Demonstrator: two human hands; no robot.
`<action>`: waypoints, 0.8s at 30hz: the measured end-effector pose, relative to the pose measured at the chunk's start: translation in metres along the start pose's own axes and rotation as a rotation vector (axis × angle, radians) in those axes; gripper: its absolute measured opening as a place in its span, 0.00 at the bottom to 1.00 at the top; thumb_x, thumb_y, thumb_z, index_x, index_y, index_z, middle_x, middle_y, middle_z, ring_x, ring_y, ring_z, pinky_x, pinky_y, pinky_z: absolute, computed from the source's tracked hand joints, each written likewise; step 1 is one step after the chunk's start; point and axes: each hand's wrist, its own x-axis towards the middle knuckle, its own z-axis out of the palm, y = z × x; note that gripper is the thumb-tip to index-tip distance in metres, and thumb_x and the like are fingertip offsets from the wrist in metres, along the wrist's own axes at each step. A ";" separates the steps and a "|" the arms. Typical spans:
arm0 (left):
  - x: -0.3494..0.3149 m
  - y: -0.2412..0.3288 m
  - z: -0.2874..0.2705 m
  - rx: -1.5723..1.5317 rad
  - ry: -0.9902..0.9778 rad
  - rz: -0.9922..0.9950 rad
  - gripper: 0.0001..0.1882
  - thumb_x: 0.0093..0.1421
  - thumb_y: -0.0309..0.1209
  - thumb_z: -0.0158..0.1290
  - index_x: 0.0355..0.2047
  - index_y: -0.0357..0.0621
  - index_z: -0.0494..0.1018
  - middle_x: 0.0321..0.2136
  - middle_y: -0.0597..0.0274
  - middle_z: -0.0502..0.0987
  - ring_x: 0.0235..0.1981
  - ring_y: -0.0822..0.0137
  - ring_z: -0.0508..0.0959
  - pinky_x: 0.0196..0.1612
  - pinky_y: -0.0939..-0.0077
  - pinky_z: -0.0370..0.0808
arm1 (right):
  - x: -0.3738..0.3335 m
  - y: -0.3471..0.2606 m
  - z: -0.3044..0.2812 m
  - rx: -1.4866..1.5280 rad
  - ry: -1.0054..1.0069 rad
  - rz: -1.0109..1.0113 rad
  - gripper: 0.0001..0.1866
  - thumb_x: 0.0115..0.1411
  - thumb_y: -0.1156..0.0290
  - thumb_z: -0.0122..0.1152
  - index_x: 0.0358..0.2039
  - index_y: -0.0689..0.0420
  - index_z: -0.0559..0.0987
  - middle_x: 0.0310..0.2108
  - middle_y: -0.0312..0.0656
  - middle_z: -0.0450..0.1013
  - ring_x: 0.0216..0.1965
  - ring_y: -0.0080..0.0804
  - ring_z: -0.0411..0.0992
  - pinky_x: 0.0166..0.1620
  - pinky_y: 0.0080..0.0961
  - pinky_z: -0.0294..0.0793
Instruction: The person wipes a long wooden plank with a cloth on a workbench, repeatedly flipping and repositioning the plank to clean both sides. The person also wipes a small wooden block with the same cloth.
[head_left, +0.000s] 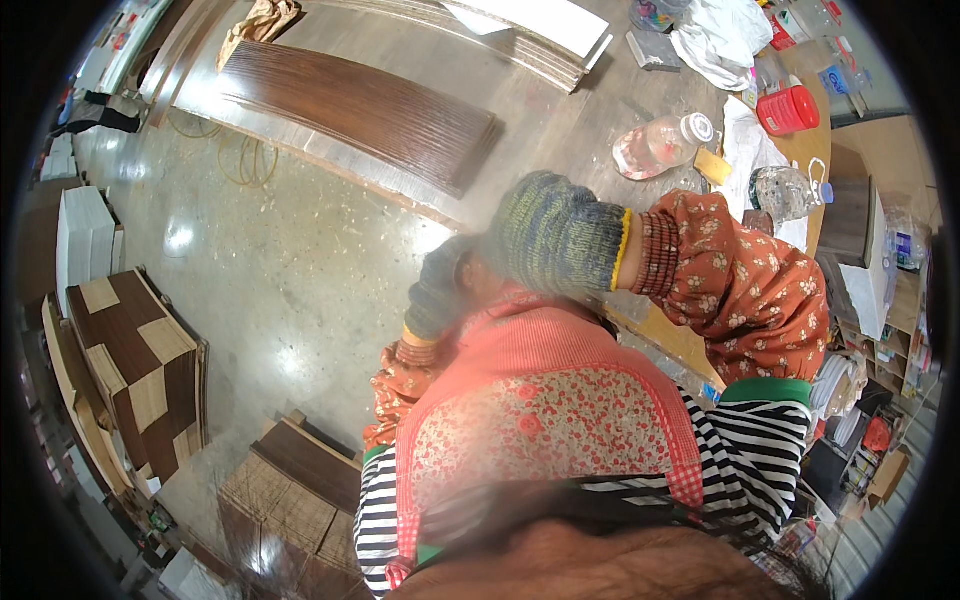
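Observation:
Both my hands wear grey knitted work gloves and are close together in front of the red apron (pixel 550 330). My right hand (pixel 555 230) is closed, its fingers curled away from view, so what it may hold is hidden. Lower and to the left, my left hand (pixel 437 292) is hazy, and its fingers cannot be made out. Just beyond the hands, a dark brown wood-grain panel (pixel 355 110) lies on the worktable (pixel 560 130). A clear bottle with a white cap (pixel 660 147) lies past my right hand, beside a yellow block (pixel 712 167).
A red-lidded jar (pixel 787 110), a clear bottle with a blue cap (pixel 785 193) and a white plastic bag (pixel 715 45) crowd the right side. Stacked panels (pixel 520 45) lie at the far edge. Brown board stacks (pixel 135 370) stand on the floor at left.

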 end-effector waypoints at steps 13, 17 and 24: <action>0.011 0.032 0.000 -0.126 0.217 0.071 0.27 0.45 0.32 0.68 0.44 0.44 0.69 0.38 0.65 0.77 0.35 0.69 0.77 0.37 0.77 0.74 | -0.002 -0.014 0.030 0.584 -0.262 -0.050 0.22 0.52 0.50 0.58 0.27 0.59 0.80 0.29 0.49 0.76 0.34 0.48 0.76 0.38 0.37 0.75; 0.014 0.044 0.001 0.031 0.206 0.108 0.27 0.43 0.31 0.68 0.43 0.42 0.68 0.38 0.63 0.77 0.35 0.68 0.77 0.38 0.76 0.74 | 0.000 -0.016 0.031 0.558 -0.457 -0.075 0.23 0.51 0.47 0.59 0.27 0.57 0.80 0.28 0.48 0.77 0.32 0.49 0.76 0.37 0.38 0.75; 0.012 0.050 0.001 -0.143 0.115 -0.001 0.31 0.41 0.22 0.63 0.48 0.37 0.67 0.40 0.55 0.74 0.40 0.62 0.76 0.43 0.72 0.74 | -0.019 -0.023 0.055 0.674 -0.115 -0.057 0.21 0.51 0.46 0.59 0.24 0.54 0.80 0.25 0.45 0.77 0.30 0.48 0.76 0.34 0.38 0.75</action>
